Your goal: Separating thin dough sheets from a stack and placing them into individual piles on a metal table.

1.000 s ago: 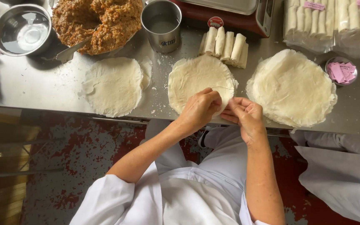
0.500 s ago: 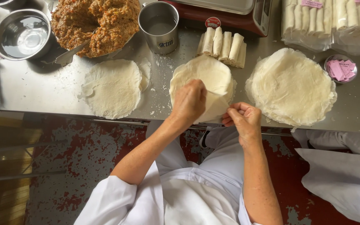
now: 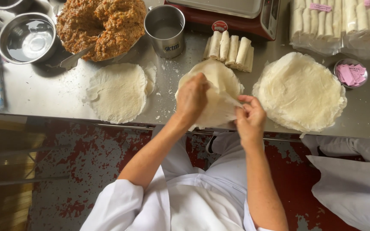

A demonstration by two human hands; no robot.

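A thin round white wrapper (image 3: 219, 81) lies on the steel table (image 3: 43, 94) in front of me. My left hand (image 3: 191, 98) presses down on its near left part, fingers closed over it. My right hand (image 3: 249, 113) pinches the near right edge of the wrapper and lifts it off the table. Just beyond the wrapper lies a row of several rolled white spring rolls (image 3: 231, 48).
A single wrapper (image 3: 116, 92) lies left, a stack of wrappers (image 3: 300, 92) right. Behind are a mound of brown filling (image 3: 101, 23) with a spoon, a steel cup (image 3: 164, 30), a steel bowl (image 3: 25, 37), packed rolls (image 3: 339, 21), a small dish of pink slips (image 3: 351, 73).
Both hands moved from the table's near edge up onto the wrapper; the left slid forward over it, and the right raised the wrapper's near right edge.
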